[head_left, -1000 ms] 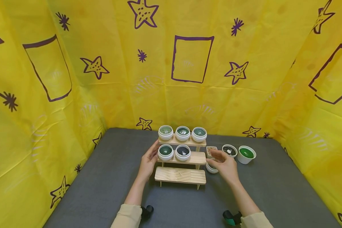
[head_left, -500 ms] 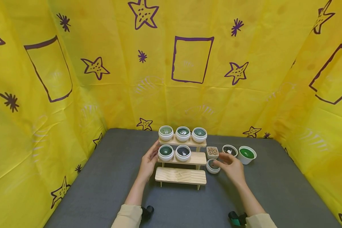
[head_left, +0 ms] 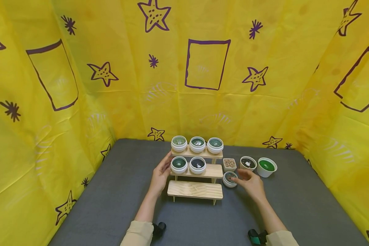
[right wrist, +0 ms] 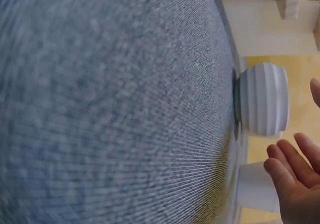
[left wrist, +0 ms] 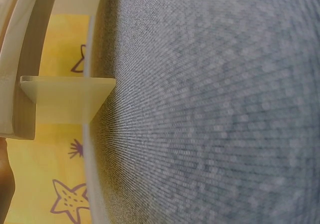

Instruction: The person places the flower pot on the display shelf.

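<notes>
A three-tier wooden stand (head_left: 195,190) bears several ribbed white cups on its upper two shelves, with green or dark contents. One cup with dark green content (head_left: 179,164) sits at the left of the middle shelf. Beside it, my left hand (head_left: 160,176) reaches along the stand's left end, fingers extended. Right of the stand, a ribbed white cup with greyish content (head_left: 230,179) rests on the table. My right hand (head_left: 251,184) hovers at its right side, thumb and fingers apart. The right wrist view has this ribbed cup (right wrist: 262,98) upright, apart from the fingers (right wrist: 287,169).
A square white dish (head_left: 229,164) of tan bits stands behind the ribbed cup. To its right are a cup with dark content (head_left: 247,163) and a white cup of bright green (head_left: 266,167). Yellow printed cloth (head_left: 203,109) surrounds the grey table (head_left: 135,153).
My right hand has moved right and slightly down, uncovering the square dish and the ribbed cup. The left hand has stayed at the stand's left end.
</notes>
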`<state>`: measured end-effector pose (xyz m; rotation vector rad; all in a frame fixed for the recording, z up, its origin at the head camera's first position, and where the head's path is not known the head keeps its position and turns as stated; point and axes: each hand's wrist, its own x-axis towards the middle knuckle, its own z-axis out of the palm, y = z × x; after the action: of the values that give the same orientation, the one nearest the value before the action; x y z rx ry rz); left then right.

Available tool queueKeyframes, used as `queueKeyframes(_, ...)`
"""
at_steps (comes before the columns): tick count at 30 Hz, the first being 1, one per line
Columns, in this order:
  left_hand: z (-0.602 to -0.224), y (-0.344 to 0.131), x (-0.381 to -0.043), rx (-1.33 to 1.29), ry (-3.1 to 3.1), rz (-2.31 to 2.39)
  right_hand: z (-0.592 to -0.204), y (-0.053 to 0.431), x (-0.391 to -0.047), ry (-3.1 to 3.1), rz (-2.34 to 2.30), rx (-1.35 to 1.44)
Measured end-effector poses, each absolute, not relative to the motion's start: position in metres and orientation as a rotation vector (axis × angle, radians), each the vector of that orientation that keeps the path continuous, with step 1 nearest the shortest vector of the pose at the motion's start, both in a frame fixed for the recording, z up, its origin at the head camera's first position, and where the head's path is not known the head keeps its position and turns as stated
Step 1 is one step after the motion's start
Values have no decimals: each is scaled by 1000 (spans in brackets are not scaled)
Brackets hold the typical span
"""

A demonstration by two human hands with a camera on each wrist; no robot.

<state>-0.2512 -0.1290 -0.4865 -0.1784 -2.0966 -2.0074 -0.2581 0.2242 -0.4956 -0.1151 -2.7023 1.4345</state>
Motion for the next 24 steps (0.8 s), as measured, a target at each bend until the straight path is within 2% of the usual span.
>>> queueKeyframes(24, -485, -129, -250, -182, -2102, -2012, -509, 221, -263, -2743, 1424, -34)
